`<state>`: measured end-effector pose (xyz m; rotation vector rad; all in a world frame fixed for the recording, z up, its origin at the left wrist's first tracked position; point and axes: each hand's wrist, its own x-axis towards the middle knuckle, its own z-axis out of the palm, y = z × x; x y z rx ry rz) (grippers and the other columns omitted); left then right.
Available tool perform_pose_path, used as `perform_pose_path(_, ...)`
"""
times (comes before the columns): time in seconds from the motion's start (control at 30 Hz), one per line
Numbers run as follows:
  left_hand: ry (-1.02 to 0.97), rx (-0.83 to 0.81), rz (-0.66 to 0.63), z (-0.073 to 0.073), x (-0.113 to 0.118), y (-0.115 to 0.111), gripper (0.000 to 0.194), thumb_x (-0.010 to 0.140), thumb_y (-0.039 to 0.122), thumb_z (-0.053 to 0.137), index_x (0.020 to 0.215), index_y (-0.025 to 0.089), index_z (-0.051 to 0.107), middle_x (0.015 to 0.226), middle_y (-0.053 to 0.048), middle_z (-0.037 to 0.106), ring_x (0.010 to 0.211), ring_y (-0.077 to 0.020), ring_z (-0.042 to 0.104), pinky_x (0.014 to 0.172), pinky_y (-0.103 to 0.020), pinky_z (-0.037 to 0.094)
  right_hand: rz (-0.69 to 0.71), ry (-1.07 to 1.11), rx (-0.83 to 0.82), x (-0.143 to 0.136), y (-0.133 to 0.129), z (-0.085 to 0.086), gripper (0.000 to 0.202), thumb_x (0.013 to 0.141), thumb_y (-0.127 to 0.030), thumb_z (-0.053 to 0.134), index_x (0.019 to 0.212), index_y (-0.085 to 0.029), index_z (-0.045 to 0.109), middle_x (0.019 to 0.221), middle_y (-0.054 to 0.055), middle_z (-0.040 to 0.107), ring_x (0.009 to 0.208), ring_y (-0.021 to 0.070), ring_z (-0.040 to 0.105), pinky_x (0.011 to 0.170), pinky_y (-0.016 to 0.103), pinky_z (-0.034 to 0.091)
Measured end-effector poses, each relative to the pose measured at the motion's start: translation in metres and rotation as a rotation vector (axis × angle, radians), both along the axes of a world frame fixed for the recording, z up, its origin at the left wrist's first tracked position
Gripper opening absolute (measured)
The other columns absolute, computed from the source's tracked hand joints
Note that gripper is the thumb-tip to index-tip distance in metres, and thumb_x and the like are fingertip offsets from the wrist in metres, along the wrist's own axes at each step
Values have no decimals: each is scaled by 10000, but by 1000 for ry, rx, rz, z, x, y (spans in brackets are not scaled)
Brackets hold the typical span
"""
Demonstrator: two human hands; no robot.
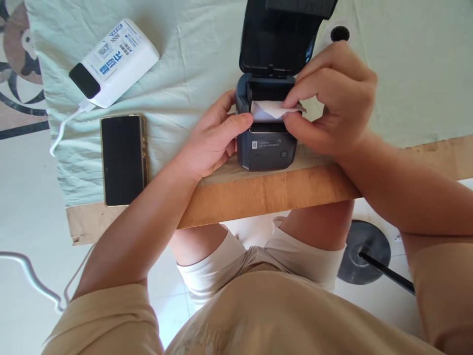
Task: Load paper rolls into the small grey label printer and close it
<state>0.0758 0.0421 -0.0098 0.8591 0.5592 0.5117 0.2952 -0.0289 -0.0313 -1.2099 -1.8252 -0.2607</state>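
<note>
A small dark label printer (266, 157) sits near the table's front edge, its black lid (278, 42) swung up and back. Inside its bay lies a white paper roll (261, 113), with a loose flap of paper lifted across the top. My left hand (216, 135) grips the printer's left side, thumb at the bay's edge by the roll. Over the right side of the bay, my right hand (332, 101) pinches the paper's loose end between thumb and fingers. Part of the roll's right end is hidden behind those fingers.
On the left, a white power bank (142, 54) with a plugged-in white cable (66, 125) lies on the pale green cloth (188, 49). A dark-screened phone (123, 160) rests below it. A round white object (349, 37) with a dark centre is behind my right hand. The table has a wooden edge (258, 197).
</note>
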Motion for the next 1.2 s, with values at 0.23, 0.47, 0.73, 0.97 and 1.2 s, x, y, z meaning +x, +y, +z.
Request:
perform_pose_path(0.23,6,-9,16,6,1,-3,129,983,125,713,1065,223,697,749,66,703,624,-109,680,604,-206,585,138,14,183,-24,-3,-1,88,900,-301,713,847,-310,643,771,-34,653,724,197,595,688,440,419)
perform_pose_path(0.47,68,90,-52,6,-2,5,286,895,124,862,1085,237,682,878,41,742,764,-130,709,639,-214,541,146,-148,90,-23,-13,0,122,955,-342,658,836,-337,682,798,-29,683,868,230,657,790,484,459)
perform_pose_path(0.73,123,115,-58,2,-4,10,745,716,75,988,1347,309,670,1066,16,808,1069,-236,776,881,-287,647,100,53,252,-14,4,-3,361,1024,-570,504,856,-296,669,824,30,631,780,203,628,714,459,558)
perform_pose_path(0.97,114,98,-13,-2,-2,7,995,696,11,954,1565,324,582,1086,20,811,1202,-246,778,902,-273,636,2,292,72,4,13,-15,566,1038,-738,443,1451,-352,468,1422,83,544,1356,255,616,489,283,432)
perform_pose_path(1.2,160,37,30,4,-2,0,960,672,-62,920,1511,316,647,1066,10,815,1249,-256,785,915,-252,640,94,446,-17,2,13,-18,619,1005,-753,512,1446,-319,489,1471,104,562,1213,239,700,451,299,375)
